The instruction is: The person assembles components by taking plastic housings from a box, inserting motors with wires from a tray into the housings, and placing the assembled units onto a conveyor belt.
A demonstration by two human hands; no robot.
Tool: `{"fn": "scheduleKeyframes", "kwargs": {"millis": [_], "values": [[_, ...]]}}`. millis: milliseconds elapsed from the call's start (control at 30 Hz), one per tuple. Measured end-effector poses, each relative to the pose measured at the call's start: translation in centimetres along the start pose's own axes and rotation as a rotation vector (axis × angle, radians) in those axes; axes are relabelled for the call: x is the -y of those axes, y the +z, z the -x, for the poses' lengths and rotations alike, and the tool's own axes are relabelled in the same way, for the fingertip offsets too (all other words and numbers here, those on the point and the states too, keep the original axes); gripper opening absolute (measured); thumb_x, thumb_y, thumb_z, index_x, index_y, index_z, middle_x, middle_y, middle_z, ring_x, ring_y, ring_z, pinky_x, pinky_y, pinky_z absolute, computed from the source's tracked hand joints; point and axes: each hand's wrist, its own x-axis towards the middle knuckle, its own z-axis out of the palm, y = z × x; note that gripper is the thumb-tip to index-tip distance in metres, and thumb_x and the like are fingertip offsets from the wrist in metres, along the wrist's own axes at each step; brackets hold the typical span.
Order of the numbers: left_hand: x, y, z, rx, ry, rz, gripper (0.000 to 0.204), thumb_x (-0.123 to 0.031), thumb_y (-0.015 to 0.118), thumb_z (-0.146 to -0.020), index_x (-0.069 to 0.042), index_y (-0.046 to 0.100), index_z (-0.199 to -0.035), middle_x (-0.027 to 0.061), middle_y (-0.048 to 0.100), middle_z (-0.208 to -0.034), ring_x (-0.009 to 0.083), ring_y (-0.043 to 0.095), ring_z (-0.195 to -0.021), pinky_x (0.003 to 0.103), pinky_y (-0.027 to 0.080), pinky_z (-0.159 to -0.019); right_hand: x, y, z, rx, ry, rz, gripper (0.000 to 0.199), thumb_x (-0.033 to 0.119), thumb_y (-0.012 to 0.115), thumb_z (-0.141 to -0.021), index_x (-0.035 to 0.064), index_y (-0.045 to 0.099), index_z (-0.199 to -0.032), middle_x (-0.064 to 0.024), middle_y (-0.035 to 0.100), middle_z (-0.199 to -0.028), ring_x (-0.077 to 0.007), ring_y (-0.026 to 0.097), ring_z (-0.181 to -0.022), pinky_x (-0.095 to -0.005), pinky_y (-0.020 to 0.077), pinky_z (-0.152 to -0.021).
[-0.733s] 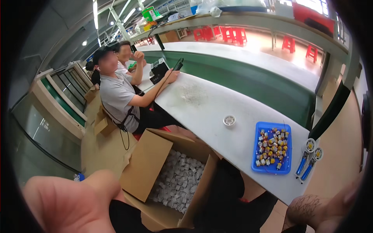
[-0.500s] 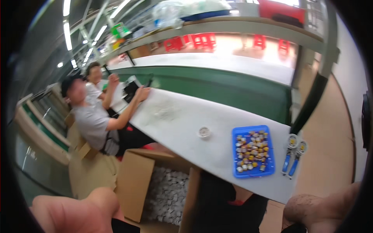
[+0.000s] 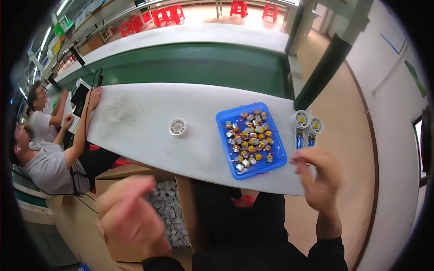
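Observation:
My left hand (image 3: 131, 212) is raised over a cardboard box (image 3: 184, 203) full of small pale grey plastic parts (image 3: 169, 212). Motion smears its fingers, so their grip does not show. At the table's right end hovers my right hand (image 3: 320, 178), fingers bent and thumb apart, with nothing visible between them. Just beyond it lie two handheld devices (image 3: 299, 135) with round white heads and blue bodies, partly covered by its fingers. Left of that hand, a blue tray (image 3: 228, 156) holds several small silver motors (image 3: 254, 141) with yellow ends and thin wires.
A round white spoked plastic part (image 3: 177, 127) stands mid-table on the white tabletop (image 3: 153, 108). Behind runs a green conveyor belt (image 3: 194, 58). A dark padded post (image 3: 323, 72) rises at the right. Two co-workers (image 3: 49, 153) sit at the left. Red stools (image 3: 167, 16) stand far back.
The view has swung down and right. Both my hands have risen from the lower edge, the left above the box and the right to the devices at the table's end.

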Motion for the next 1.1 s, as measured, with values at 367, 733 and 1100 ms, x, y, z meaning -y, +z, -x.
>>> {"fn": "scheduleKeyframes", "kwargs": {"millis": [367, 733, 1100], "values": [[1.1, -16.1, 47.8, 0.623, -1.735, -0.209, 0.032, -0.004, 0.064, -0.087, -0.003, 0.067, -0.119, 0.0125, 0.074, -0.102, 0.0246, 0.071, -0.093, 0.035, 0.056, -0.083, -12.0, 9.4, -8.1, 0.787, -0.049, 0.388, 0.014, -0.006, 0.064, -0.084, -0.0025, 0.062, -0.098, -0.0135, 0.062, -0.096, -0.0276, 0.062, -0.086, -0.0330, 0.0504, -0.070], [11.3, -6.3, 19.3, 0.029, -0.927, -0.128, 0.019, 0.005, 0.061, -0.092, 0.000, 0.067, -0.109, 0.0118, 0.069, -0.104, 0.0217, 0.067, -0.091, 0.030, 0.054, -0.082, -10.0, 8.3, -8.2, 0.639, 0.262, 0.425, 0.011, 0.004, 0.069, -0.088, -0.0031, 0.063, -0.094, -0.0109, 0.061, -0.090, -0.0204, 0.063, -0.081, -0.0315, 0.0508, -0.069], [19.4, 9.4, 11.1, 0.401, -0.749, 0.017, 0.072, -0.016, 0.083, -0.076, -0.003, 0.052, -0.140, 0.0172, 0.064, -0.123, 0.0310, 0.056, -0.120, 0.040, 0.050, -0.097, -8.5, 8.6, -8.1, 0.195, 0.516, -0.109, 0.016, 0.011, 0.063, -0.096, 0.0006, 0.072, -0.105, -0.0025, 0.068, -0.083, -0.0053, 0.059, -0.072, -0.0206, 0.0463, -0.062]]}}
